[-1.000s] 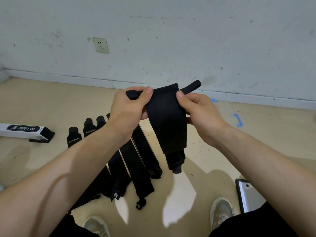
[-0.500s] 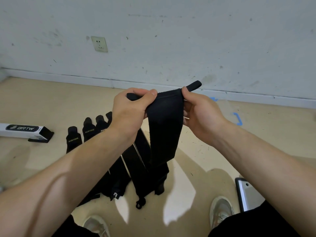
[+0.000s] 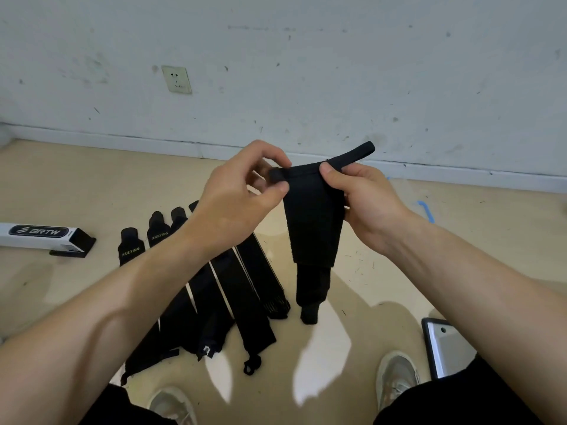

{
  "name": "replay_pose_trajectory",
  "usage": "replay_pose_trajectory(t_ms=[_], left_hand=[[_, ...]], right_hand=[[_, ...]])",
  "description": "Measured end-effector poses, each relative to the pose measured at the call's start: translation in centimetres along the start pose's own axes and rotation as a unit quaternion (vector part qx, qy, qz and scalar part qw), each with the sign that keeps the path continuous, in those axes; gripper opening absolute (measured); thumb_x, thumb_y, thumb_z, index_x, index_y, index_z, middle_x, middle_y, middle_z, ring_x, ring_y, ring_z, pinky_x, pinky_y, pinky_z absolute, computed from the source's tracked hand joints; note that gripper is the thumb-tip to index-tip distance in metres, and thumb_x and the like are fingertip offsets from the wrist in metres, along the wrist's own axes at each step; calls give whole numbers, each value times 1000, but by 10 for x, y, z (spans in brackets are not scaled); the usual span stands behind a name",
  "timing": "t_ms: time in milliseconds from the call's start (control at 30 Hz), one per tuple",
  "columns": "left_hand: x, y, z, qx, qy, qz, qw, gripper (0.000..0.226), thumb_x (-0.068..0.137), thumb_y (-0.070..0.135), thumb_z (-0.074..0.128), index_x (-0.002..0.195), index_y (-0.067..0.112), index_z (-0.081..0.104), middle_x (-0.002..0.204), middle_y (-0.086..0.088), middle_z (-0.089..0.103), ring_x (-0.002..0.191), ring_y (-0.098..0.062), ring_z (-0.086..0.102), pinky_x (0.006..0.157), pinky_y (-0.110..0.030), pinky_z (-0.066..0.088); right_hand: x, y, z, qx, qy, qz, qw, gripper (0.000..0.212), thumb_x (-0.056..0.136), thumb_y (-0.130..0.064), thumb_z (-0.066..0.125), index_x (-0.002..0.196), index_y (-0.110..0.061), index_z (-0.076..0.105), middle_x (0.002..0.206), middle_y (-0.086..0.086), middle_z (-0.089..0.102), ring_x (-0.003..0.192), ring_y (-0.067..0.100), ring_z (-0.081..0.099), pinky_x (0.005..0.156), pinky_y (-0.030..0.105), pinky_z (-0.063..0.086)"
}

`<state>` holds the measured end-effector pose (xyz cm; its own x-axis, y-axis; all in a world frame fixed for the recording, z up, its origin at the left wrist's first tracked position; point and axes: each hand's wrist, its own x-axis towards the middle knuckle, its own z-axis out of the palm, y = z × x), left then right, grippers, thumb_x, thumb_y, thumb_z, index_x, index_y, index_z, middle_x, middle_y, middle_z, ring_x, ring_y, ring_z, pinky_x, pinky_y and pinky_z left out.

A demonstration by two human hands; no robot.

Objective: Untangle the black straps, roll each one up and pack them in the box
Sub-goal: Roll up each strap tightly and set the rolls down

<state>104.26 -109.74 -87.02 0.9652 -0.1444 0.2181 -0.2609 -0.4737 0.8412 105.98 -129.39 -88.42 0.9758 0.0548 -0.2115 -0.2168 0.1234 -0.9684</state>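
Observation:
A black strap [image 3: 313,228] hangs in the air in front of me, its lower end dangling just above the floor. My left hand [image 3: 236,204] pinches its top left corner between thumb and fingers. My right hand [image 3: 362,200] grips the top right edge, where a thin loop [image 3: 356,154] sticks out toward the wall. Several more black straps [image 3: 227,286] lie side by side on the floor under my left forearm. A long white and black box [image 3: 40,236] lies on the floor at the far left.
The tan floor meets a white wall with a socket [image 3: 177,79]. A phone or tablet [image 3: 445,345] lies on the floor at the right by my right shoe [image 3: 395,375]. My left shoe [image 3: 171,403] shows at the bottom. Blue tape [image 3: 426,210] marks the floor.
The strap's top edge has been gathered narrower between my hands, and its hanging end has risen and swung right, away from the straps on the floor.

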Motion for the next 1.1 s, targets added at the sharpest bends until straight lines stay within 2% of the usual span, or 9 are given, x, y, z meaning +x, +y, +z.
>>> replay_pose_trajectory(t_ms=[167,333,400,500,633,733,800,1000,1100], left_hand=[[4,-5,-10,-17,-60,-16,998,21,92,11,74,105,27,71,83,9,72,76,-6,68,69,-20,54],[6,-9,-7,-64,8,-8,998,8,90,22,79,85,23,73,71,-6,66,66,-17,58,62,-24,49],[6,-10,-4,-80,42,-11,996,9,88,22,81,83,24,74,74,-2,65,69,-19,55,65,-23,48],[5,-9,0,-159,44,-54,985,9,88,16,80,85,19,73,84,6,73,77,-19,70,70,-30,60],[5,-9,7,-250,36,-103,962,8,89,11,78,93,13,71,90,-4,75,84,-16,72,71,-27,58],[6,-11,10,-298,-3,-145,943,19,91,13,75,109,11,71,90,-11,77,84,-24,74,82,-36,61],[5,-12,13,-285,-2,-145,947,15,91,13,75,107,11,74,92,-12,77,85,-24,74,87,-38,61],[6,-13,18,-307,63,-163,935,6,90,11,76,96,11,77,94,-14,76,84,-23,74,82,-36,62],[6,-14,17,-324,76,-169,928,5,90,9,75,95,9,77,94,-13,75,82,-19,74,75,-30,60]], right_hand=[[1,0,-3,-31,2,-8,999,20,100,-23,63,106,-6,73,93,1,77,81,9,72,68,20,53],[-3,2,2,-19,-34,-16,999,20,100,-19,62,108,-5,72,94,3,75,80,9,72,69,19,54],[-3,2,4,-8,-45,-18,999,19,100,-19,61,108,-5,72,94,3,75,81,10,72,70,20,55],[-3,3,6,3,-57,-18,998,21,101,-19,60,111,-4,71,98,4,76,84,12,73,70,22,56],[-2,7,6,6,-62,-15,998,26,101,-21,60,117,-3,69,108,10,76,89,14,72,74,25,56],[-1,9,4,-3,-69,-16,997,23,101,-20,60,116,-5,70,106,8,76,91,15,73,78,28,57],[-3,10,6,-13,-73,-22,997,22,101,-19,60,114,-6,72,104,7,77,92,15,74,80,29,56],[-6,10,13,-172,35,-139,975,24,98,-21,66,121,-18,72,107,-6,74,95,19,72,93,37,58],[-10,13,14,-244,38,-193,950,39,97,-23,64,136,-27,63,111,-11,71,85,18,67,83,25,56]])
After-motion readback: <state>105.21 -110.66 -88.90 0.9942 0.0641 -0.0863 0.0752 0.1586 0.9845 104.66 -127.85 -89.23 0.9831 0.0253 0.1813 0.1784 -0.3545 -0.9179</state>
